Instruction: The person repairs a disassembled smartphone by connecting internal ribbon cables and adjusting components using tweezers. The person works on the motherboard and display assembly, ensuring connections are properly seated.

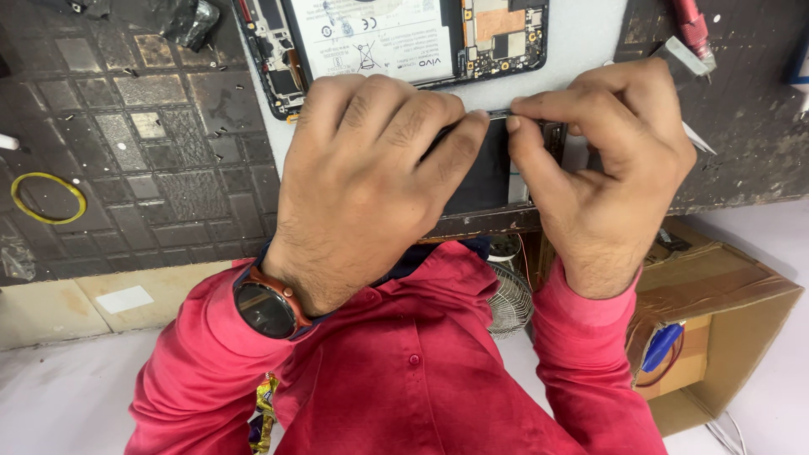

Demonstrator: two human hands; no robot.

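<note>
grip: pinching a thin dark strip (499, 113) between both hands, held level above the bench edge.
left hand (371, 181): closing thumb and forefinger on the strip's left end, knuckles up, remaining fingers curling over and hiding what lies below.
right hand (602, 168): nipping the right end with thumb and forefinger tips, likely steadying so the strip is not bending.
under the hands: showing a dark flat panel (489, 173) just below the strip; unable to tell whether strip and panel are touching or joined.
panel position: lying on the pale mat (581, 34) near the front edge of the bench, probably kept close for reach.
opened phone (396, 42): lying back-open at the far side of the mat, 1 white battery and circuit boards facing up, well apart from the strip.
bench mat (143, 160): dark, tiled, scuffed, carrying loose small screws left of the phone.
yellow rubber band (48, 198): lying far left, untouched.
red-handled tool (693, 25): resting top right, out of the hands.
wrist: wearing a round dark watch (268, 307) on the left, red sleeves on both arms.
cardboard box (725, 329): sitting open on the floor, lower right.
</note>
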